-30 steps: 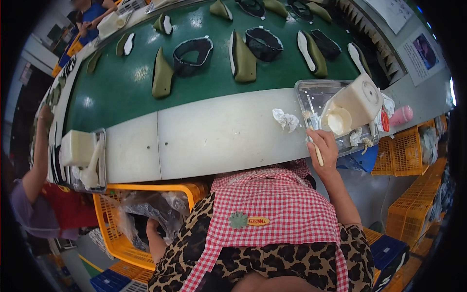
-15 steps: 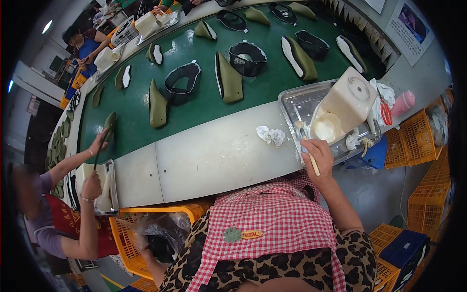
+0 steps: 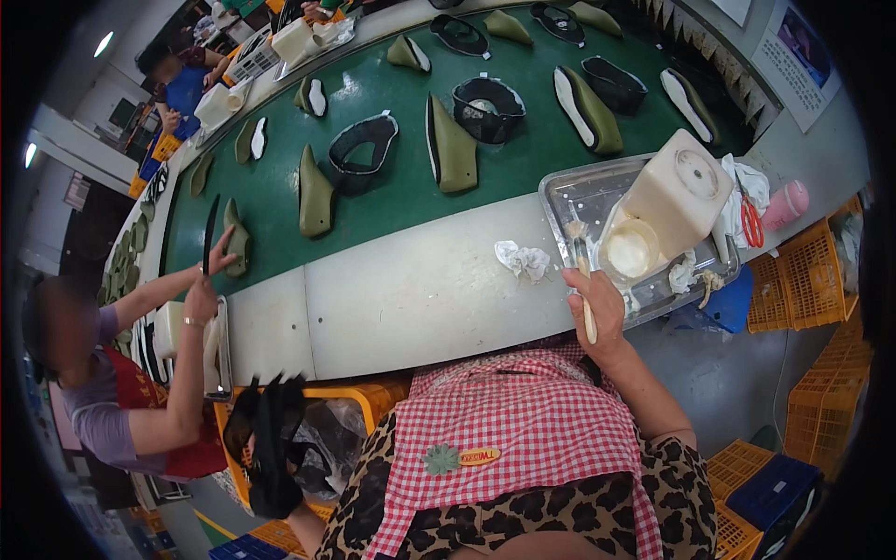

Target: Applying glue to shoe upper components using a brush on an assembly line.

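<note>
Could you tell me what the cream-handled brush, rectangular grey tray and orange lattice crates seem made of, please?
Cream-handled brush: smooth handle, perhaps wood or plastic; fibrous bristles.
Rectangular grey tray: shiny metal or plastic, given its reflections.
Orange lattice crates: probably moulded plastic, evenly coloured.

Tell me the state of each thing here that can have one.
Black pieces: bunched, held up at the orange crate
Brush: held, bristle end away from the person
Right hand: closed around the brush
Orange crate: open-topped, clear plastic inside
Pale container: open, whitish substance inside
Tray: spattered white
Tissue: crumpled
Red-handled scissors: open or shut, unclear
Black bands: looped open
</note>
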Demonstrator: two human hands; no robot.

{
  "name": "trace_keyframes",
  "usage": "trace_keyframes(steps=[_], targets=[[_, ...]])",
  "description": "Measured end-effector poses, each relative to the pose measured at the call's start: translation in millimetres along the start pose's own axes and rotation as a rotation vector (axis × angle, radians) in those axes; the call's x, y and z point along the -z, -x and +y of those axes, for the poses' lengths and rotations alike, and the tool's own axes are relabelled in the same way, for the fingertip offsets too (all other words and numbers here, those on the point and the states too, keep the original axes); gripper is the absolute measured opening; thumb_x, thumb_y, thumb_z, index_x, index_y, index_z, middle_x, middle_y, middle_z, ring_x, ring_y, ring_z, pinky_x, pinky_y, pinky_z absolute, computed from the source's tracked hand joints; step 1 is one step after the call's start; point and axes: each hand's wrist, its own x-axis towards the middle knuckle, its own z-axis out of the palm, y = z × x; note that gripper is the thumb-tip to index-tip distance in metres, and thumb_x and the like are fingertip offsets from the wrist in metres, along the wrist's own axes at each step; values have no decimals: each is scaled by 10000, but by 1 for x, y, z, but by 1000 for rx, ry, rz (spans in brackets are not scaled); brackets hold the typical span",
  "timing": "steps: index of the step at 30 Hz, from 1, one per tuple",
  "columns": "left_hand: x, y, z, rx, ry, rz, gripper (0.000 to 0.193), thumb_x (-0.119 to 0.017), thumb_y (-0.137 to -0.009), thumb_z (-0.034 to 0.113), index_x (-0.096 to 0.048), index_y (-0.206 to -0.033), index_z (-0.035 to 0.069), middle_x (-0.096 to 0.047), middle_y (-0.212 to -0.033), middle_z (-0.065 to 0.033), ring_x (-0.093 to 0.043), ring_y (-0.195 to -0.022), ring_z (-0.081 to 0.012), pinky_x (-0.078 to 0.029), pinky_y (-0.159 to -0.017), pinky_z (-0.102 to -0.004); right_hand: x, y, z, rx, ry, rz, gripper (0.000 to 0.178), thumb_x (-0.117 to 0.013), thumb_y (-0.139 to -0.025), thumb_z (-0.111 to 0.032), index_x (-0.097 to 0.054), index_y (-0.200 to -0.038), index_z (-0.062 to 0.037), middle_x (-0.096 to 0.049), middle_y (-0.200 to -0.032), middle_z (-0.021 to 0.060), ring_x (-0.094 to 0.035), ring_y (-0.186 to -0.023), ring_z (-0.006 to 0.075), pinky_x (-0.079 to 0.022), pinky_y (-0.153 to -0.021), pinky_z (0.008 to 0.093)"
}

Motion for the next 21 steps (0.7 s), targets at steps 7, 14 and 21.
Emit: trace_keyframes(steps=[7, 14, 21], targets=[[-210, -210, 101, -202, 519, -319, 566, -562, -815, -17, -554, -1380, 10, -613, -1348, -201, -623, -1196, -340, -555, -944, -489, -10, -10, -12, 87, -34, -27, 258, -648, -942, -106, -623, -1177, -3, -680, -1070, 204, -610, -800, 347, -490, -701, 414], [-247, -229, 101, 107, 780, -356, 522, -579, -965, 186, -460, -1428, -25, -587, -1316, -258, -653, -1079, -462, -650, -782, -509, -33, -21, -18, 46, 10, -70, 386, -775, -783, -80, -642, -1142, -33, -661, -1044, 181, -600, -875, 369, -498, -757, 434], [-242, -208, 106, -12, 264, -126, 536, -580, -993, 218, -434, -1458, -7, -602, -1310, -237, -702, -973, -353, -660, -681, -409, -101, -57, -13, 144, -8, -190, 394, -748, -778, -59, -632, -1152, -98, -644, -1060, 132, -580, -922, 346, -460, -807, 447]])
